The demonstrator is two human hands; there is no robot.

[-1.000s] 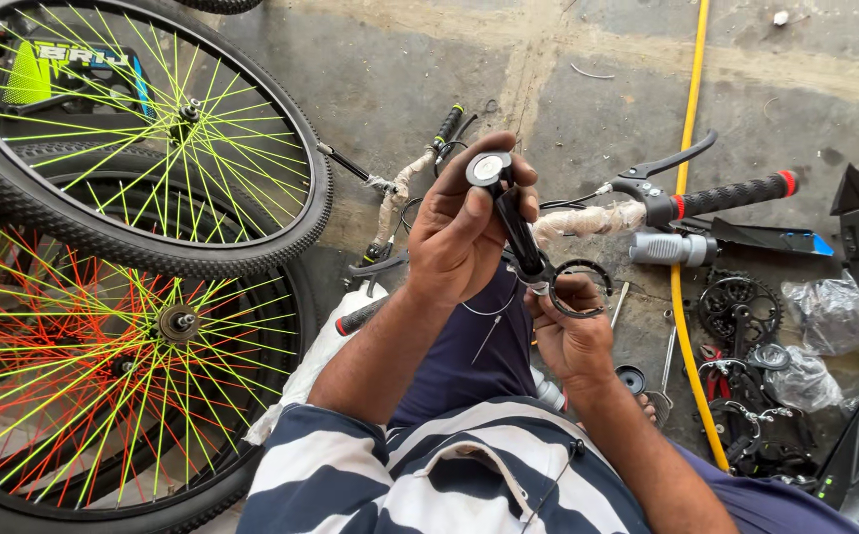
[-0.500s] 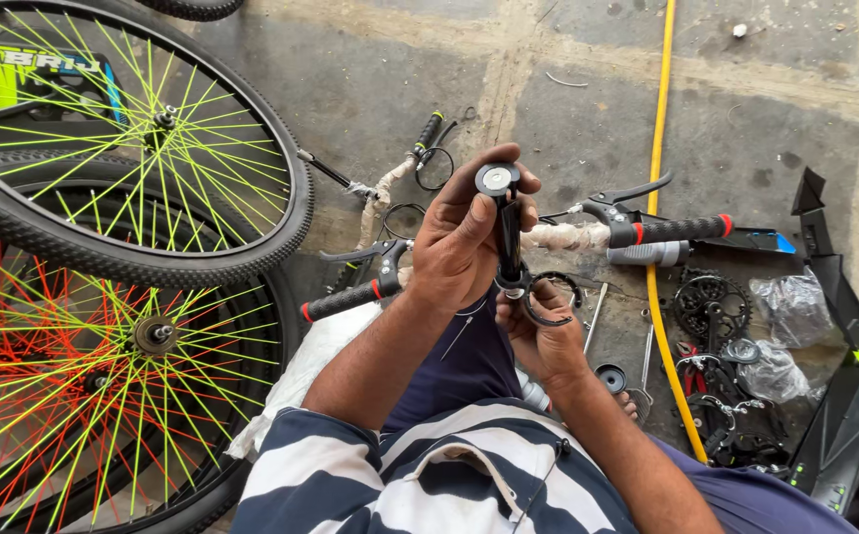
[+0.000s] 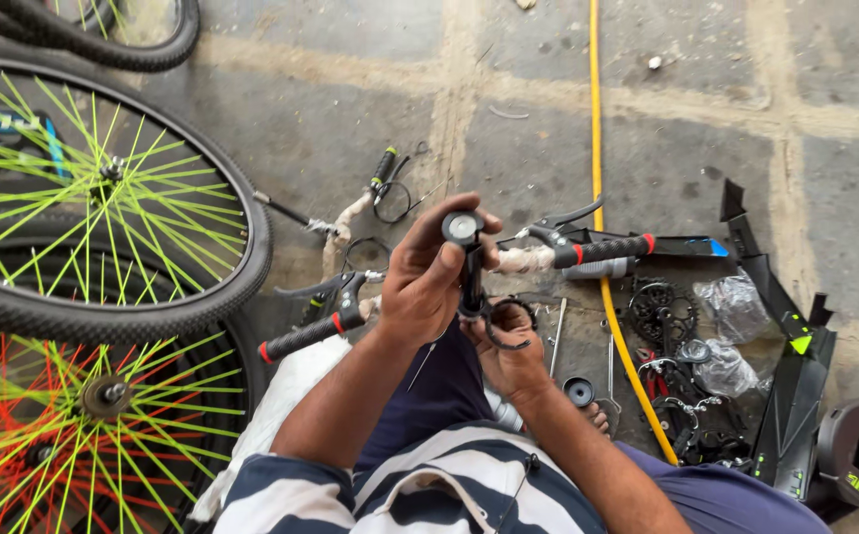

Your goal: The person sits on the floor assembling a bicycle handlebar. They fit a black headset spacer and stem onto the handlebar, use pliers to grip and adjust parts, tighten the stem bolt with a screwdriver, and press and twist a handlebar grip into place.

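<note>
Two bicycle wheels fill the left of the frame: one with a black tyre and lime-green spokes (image 3: 103,198) at upper left, and below it a wheel with mixed orange and green spokes (image 3: 74,415) at lower left. Across the concrete floor (image 3: 370,89) runs a yellow hose (image 3: 596,148), from top centre down toward lower right. Right of the hose lie black plastic frame pieces (image 3: 785,326), a black sprocket (image 3: 663,311) and crumpled clear bags (image 3: 731,302).

A handlebar (image 3: 523,259) lies across the middle of the frame behind your hands, its black grips tipped with red rings; one grip (image 3: 602,249) points right, the other (image 3: 301,336) points lower left.

Your left hand (image 3: 434,282), at frame centre, is closed around a black stem part (image 3: 469,272) held upright, with its round silver cap at the top just above your thumb. Your right hand (image 3: 509,351), just below and to the right, has its fingers curled around the lower end of that part, where a black ring clamp (image 3: 509,321) sits.
</note>
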